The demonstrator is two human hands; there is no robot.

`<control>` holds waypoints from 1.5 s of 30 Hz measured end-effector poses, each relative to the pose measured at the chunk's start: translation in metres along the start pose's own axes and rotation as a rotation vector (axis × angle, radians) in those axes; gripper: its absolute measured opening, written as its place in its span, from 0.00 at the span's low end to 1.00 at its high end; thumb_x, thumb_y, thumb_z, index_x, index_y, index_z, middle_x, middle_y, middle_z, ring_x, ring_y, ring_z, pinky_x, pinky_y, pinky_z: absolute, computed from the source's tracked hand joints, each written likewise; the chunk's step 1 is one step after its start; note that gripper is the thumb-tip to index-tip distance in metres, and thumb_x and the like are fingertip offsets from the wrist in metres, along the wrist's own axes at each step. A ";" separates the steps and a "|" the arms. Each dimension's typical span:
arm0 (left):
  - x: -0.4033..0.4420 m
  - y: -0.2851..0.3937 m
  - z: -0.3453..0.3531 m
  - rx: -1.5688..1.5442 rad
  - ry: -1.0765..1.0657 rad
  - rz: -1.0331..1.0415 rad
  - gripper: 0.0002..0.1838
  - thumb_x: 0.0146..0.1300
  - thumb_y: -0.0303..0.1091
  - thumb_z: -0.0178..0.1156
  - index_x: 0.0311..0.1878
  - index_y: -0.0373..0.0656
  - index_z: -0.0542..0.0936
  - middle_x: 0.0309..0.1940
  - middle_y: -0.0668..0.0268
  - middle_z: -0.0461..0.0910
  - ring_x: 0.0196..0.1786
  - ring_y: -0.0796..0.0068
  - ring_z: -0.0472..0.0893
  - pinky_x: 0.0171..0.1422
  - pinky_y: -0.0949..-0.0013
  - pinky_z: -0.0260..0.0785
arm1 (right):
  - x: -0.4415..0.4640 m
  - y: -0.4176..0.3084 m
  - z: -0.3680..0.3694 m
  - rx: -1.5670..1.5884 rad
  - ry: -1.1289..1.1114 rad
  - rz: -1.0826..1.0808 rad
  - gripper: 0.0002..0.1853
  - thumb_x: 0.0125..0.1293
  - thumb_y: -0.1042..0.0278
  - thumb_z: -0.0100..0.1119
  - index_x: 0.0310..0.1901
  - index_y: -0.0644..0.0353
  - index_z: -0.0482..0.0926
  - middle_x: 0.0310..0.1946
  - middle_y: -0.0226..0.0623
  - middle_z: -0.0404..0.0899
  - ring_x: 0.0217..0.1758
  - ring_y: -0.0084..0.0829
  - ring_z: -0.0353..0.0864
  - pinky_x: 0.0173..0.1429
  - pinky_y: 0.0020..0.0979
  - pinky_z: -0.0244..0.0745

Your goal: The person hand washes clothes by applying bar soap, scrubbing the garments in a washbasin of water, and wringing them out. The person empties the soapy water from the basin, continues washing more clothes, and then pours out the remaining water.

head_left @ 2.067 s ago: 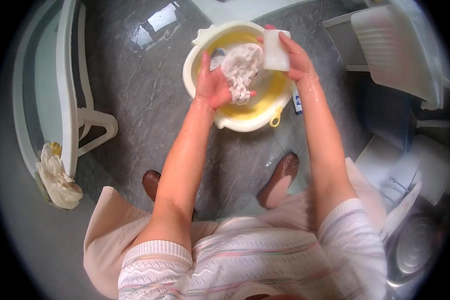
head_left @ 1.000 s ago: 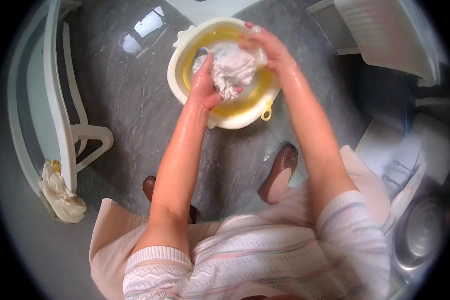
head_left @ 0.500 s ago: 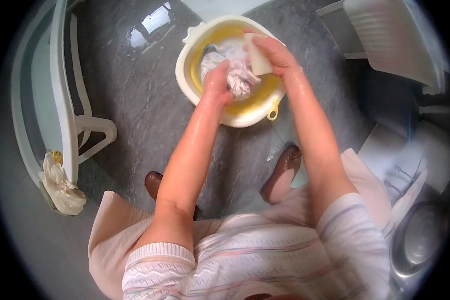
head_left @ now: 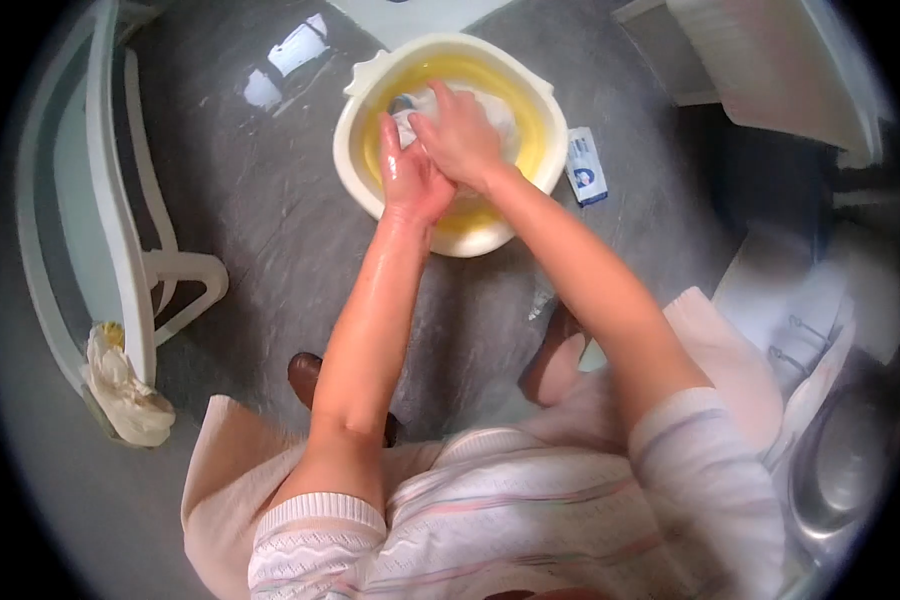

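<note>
Over a cream and yellow basin [head_left: 348,150] on the floor, my two hands meet. My left hand [head_left: 410,185] is palm up and wet, with its fingers stretched out. Across its palm lies my right hand [head_left: 462,140], fingers extended and somewhat apart; no object shows in either hand. Beneath them, a wet white cloth [head_left: 500,112] is bunched in the basin, partly hidden by my hands. To the right of the basin, a white and blue packet [head_left: 587,167] lies on the floor.
A white-framed object [head_left: 120,200] stands at left, with a crumpled pale plastic bag [head_left: 128,395] at its lower end. Dark wet-looking floor tiles [head_left: 260,180] surround the basin. At right are a pale ribbed panel [head_left: 770,70] and a round metal vessel [head_left: 835,470].
My right hand has moved left from the basin's right side onto my left hand. The pale block it held is out of sight. My left hand has let go of the cloth.
</note>
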State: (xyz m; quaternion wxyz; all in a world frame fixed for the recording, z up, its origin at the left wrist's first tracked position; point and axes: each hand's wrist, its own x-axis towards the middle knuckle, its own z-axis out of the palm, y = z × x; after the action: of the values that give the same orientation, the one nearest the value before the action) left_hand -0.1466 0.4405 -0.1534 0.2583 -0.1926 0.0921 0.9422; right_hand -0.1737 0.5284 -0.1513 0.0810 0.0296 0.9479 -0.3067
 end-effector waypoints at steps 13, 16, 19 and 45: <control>0.005 0.007 -0.018 0.000 -0.258 -0.117 0.48 0.57 0.73 0.33 0.61 0.33 0.61 0.59 0.60 0.65 0.60 0.67 0.66 0.61 0.65 0.60 | -0.008 -0.007 -0.008 0.053 0.081 -0.004 0.32 0.59 0.49 0.50 0.60 0.59 0.60 0.55 0.53 0.64 0.58 0.52 0.62 0.61 0.44 0.58; -0.002 -0.006 0.009 0.075 -0.210 -0.112 0.46 0.59 0.70 0.32 0.61 0.32 0.62 0.58 0.61 0.67 0.60 0.68 0.66 0.62 0.67 0.58 | 0.012 0.019 -0.013 0.120 0.094 0.140 0.33 0.60 0.51 0.51 0.63 0.59 0.58 0.57 0.53 0.63 0.59 0.48 0.63 0.62 0.41 0.59; -0.012 -0.025 0.037 0.312 -0.111 -0.063 0.44 0.60 0.69 0.33 0.60 0.33 0.63 0.56 0.62 0.69 0.57 0.70 0.68 0.62 0.68 0.58 | 0.027 0.042 -0.033 0.346 0.032 0.256 0.33 0.60 0.54 0.52 0.64 0.61 0.57 0.58 0.51 0.64 0.60 0.43 0.65 0.62 0.38 0.60; 0.004 -0.021 0.019 0.114 -0.103 -0.213 0.39 0.62 0.60 0.44 0.59 0.28 0.62 0.58 0.51 0.67 0.59 0.58 0.69 0.62 0.53 0.61 | -0.029 0.234 -0.123 0.999 -0.483 0.711 0.23 0.56 0.73 0.59 0.55 0.62 0.68 0.43 0.44 0.76 0.42 0.37 0.79 0.45 0.36 0.77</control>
State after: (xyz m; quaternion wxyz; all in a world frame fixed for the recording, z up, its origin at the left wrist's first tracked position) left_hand -0.1446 0.4656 -0.1389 0.3716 -0.1378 0.1113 0.9113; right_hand -0.1373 0.7899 -0.1836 0.3641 0.3053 0.5793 -0.6623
